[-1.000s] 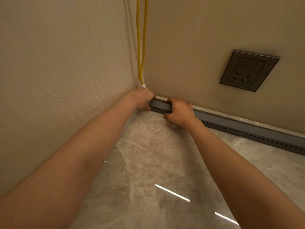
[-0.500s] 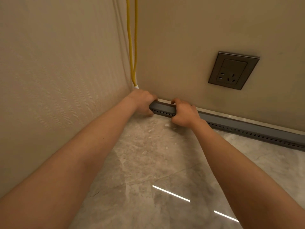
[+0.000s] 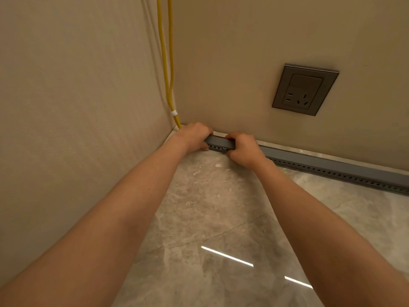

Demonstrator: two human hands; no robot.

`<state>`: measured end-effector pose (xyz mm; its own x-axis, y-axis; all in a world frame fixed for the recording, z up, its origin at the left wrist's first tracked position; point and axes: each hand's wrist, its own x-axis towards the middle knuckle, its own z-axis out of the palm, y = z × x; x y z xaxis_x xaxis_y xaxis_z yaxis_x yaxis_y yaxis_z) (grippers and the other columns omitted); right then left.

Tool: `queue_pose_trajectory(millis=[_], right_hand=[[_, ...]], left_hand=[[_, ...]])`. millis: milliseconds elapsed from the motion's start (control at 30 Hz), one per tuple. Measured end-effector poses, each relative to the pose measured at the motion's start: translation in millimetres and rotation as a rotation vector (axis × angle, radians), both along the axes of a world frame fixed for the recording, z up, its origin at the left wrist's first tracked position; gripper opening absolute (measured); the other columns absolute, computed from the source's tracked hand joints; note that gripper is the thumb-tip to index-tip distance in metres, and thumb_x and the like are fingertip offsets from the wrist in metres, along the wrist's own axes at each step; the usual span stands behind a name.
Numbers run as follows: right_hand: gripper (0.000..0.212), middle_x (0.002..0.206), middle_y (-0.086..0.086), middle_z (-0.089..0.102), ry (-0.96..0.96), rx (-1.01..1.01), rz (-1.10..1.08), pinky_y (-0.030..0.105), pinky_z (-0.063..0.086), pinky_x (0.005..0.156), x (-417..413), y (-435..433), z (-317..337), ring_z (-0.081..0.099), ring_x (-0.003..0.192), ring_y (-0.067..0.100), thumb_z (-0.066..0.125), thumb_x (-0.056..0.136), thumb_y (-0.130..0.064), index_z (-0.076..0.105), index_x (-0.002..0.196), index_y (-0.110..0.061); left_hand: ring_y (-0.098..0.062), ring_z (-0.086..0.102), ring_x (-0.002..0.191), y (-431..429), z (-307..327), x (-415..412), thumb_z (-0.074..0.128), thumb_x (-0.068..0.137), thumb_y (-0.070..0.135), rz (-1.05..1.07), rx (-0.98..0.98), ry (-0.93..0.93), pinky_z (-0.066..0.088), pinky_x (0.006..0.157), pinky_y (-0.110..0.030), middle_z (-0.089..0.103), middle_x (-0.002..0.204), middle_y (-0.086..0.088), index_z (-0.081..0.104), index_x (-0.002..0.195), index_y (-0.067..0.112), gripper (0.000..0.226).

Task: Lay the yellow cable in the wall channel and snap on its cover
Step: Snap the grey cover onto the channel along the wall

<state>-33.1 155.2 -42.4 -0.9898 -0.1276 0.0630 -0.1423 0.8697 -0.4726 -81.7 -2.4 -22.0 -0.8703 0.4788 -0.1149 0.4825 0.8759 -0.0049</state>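
Head view: the yellow cable [image 3: 172, 103] hangs down the room corner as two strands that meet just above a white tie [image 3: 174, 112]. Below the tie it drops behind the left hand [image 3: 194, 135] and is hidden from there on, so whether it lies inside the channel cannot be told. The grey channel [image 3: 332, 168] runs along the foot of the back wall [image 3: 243, 41] from the corner away to the right, its front face dotted with a row of small slots and its top face smooth (whether that top is a separate cover, and whether it is seated, cannot be made out).

Both hands clasp the corner end of the channel. The left hand grips it at the very corner, fingers curled over the top and thumb at the front. The right hand [image 3: 242, 147] grips it just beside, fingers over the top edge and thumb tucked under the front, with a short stretch of channel showing between the two.

A grey wall socket [image 3: 305, 89] sits on the back wall above and to the right. The marble-patterned floor [image 3: 210, 218] lies below, and the textured side wall [image 3: 66, 107] stands on the left.
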Motion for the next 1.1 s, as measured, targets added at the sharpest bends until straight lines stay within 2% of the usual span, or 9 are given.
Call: queue_pose_trajectory(millis=[133,300,467,700,900,1100], right_hand=[[0.043,0.117,0.014,0.06,0.084,0.083,-0.02,0.037,0.043,0.095,6,9,-3,0.052,0.113,0.032,0.064,0.079,-0.014,0.06,0.121,-0.01],[0.045,0.121,0.009,0.06,0.074,0.134,-0.098,0.038,0.04,0.099,14,34,0,0.05,0.117,0.028,0.069,0.079,-0.025,0.059,0.122,-0.014],[0.042,0.121,0.007,0.059,0.074,0.147,-0.135,0.037,0.038,0.097,24,48,0,0.05,0.115,0.027,0.068,0.081,-0.024,0.057,0.121,-0.015],[0.035,0.114,0.01,0.061,0.097,0.102,-0.196,0.035,0.039,0.091,24,45,-1,0.051,0.109,0.028,0.072,0.079,-0.021,0.06,0.11,-0.01],[0.045,0.124,0.009,0.052,0.068,0.153,-0.206,0.038,0.035,0.099,26,43,-1,0.044,0.119,0.028,0.07,0.079,-0.024,0.055,0.121,-0.015],[0.045,0.127,0.01,0.049,0.033,0.202,-0.226,0.038,0.033,0.101,36,57,4,0.042,0.122,0.03,0.061,0.081,-0.012,0.051,0.125,-0.017]], left_hand=[[-0.032,0.057,0.113,-6,1,-5,0.069,0.083,0.022,0.037,-0.008,-0.015,0.049,0.093,-0.04,0.06,0.122,-0.014,0.061,0.119,0.012,0.038],[-0.031,0.057,0.112,-9,1,-5,0.067,0.085,0.021,0.041,0.003,-0.012,0.048,0.091,-0.038,0.061,0.122,-0.013,0.06,0.121,0.012,0.037],[-0.031,0.058,0.111,-9,3,-5,0.065,0.087,0.02,0.033,-0.023,-0.009,0.048,0.089,-0.039,0.062,0.12,-0.014,0.06,0.121,0.011,0.036],[-0.034,0.055,0.111,-5,5,2,0.062,0.087,0.018,-0.007,-0.036,0.069,0.049,0.092,-0.044,0.051,0.122,-0.015,0.055,0.126,0.007,0.041],[-0.029,0.05,0.122,22,6,13,0.066,0.084,0.027,-0.128,-0.011,0.071,0.047,0.095,-0.041,0.05,0.131,-0.01,0.044,0.137,0.014,0.058],[-0.029,0.048,0.124,46,-1,21,0.067,0.084,0.031,-0.131,0.053,0.07,0.043,0.098,-0.038,0.051,0.134,-0.01,0.042,0.139,0.015,0.062]])
